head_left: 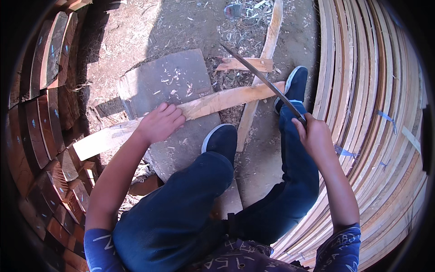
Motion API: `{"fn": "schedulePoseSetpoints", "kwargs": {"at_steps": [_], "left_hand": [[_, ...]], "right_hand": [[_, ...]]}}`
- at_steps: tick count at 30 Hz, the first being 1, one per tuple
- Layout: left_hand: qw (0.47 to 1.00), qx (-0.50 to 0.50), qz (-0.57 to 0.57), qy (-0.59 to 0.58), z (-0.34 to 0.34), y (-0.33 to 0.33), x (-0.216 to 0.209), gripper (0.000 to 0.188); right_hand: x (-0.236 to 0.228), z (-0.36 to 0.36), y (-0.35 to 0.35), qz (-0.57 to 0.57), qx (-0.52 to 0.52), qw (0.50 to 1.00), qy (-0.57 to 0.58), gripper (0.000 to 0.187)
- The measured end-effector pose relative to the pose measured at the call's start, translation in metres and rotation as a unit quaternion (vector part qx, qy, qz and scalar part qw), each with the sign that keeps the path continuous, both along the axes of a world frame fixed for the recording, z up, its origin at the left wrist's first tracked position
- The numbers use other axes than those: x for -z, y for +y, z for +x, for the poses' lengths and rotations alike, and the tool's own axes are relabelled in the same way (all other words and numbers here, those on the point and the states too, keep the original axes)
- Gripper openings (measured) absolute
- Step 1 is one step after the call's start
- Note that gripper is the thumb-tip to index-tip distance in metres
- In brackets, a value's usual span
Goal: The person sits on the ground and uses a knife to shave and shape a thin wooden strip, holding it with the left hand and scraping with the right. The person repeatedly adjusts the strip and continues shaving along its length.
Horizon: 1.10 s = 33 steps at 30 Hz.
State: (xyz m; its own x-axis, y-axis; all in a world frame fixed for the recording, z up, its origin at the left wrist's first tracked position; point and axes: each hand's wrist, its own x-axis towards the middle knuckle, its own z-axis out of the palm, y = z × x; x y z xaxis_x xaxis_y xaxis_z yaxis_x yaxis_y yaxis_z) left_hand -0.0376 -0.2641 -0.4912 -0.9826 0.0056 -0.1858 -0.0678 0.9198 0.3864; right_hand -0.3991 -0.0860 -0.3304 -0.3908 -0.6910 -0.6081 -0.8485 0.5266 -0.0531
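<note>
A long pale wooden plank [217, 100] lies slanted in front of me, its left end lower and nearer. My left hand [161, 121] is closed over it left of its middle, the fingers curled on the far edge. In my right hand [312, 133] is a machete [260, 75]; the fist hides most of its handle. Its long dark blade points up and left, crossing over the plank's right end in this view. Whether blade and wood touch, I cannot tell. Under the plank is a wide grey board [167, 77] with shavings on it.
Stacked long boards [362, 90] rise along the right side. Cut timber ends [41, 127] are piled at the left. A narrow wood strip [273, 31] and a short wood piece [244, 64] lie ahead among shavings. My shoes [222, 140] are close to the plank.
</note>
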Motion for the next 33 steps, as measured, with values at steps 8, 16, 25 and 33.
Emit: {"fn": "schedulePoseSetpoints", "kwargs": {"at_steps": [8, 16, 25, 33], "left_hand": [[1.0, 0.013, 0.0, 0.013, -0.008, 0.0, -0.003, 0.018], [1.0, -0.006, -0.021, 0.011, 0.001, 0.002, -0.001, 0.019], [1.0, -0.012, 0.01, 0.017, -0.002, 0.002, 0.003, 0.022], [0.999, -0.015, 0.029, 0.009, -0.003, 0.003, 0.001, 0.02]], "right_hand": [[0.029, -0.029, 0.019, 0.156, -0.005, 0.987, -0.028, 0.038], [-0.019, 0.006, -0.057, 0.02, -0.024, 0.999, -0.017, 0.032], [0.016, -0.024, -0.004, 0.118, -0.054, 0.992, 0.007, 0.034], [0.007, -0.013, 0.004, 0.081, 0.023, 0.996, -0.025, 0.035]]}}
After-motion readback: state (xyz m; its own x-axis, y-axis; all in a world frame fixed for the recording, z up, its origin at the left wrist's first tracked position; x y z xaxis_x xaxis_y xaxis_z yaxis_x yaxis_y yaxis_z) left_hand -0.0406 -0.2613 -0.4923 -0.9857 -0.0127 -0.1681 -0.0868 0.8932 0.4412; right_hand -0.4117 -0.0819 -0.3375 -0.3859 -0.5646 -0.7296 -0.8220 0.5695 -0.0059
